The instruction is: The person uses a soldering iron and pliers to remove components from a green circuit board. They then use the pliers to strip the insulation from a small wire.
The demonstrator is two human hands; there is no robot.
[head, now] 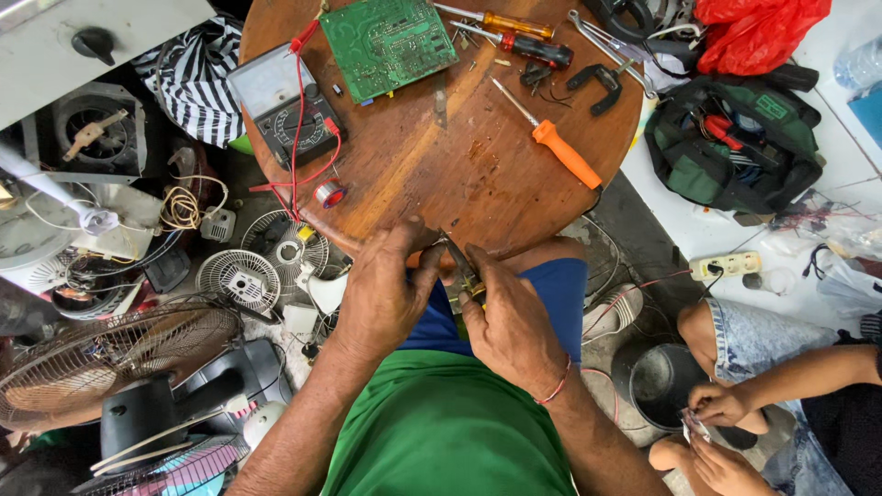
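both hands meet just past the near edge of the round wooden surface (478, 174). the left hand (386, 294) and right hand (510, 321) have their fingers closed around a small dark metal part (464, 271), narrow and mostly hidden, can't tell what it is. up top sits a crumpled red plastic bag (753, 32), and a green circuit board (388, 41) lies on the wood.

Single head view, looking straight down, close over round wooden table (441, 174) edge and lap.
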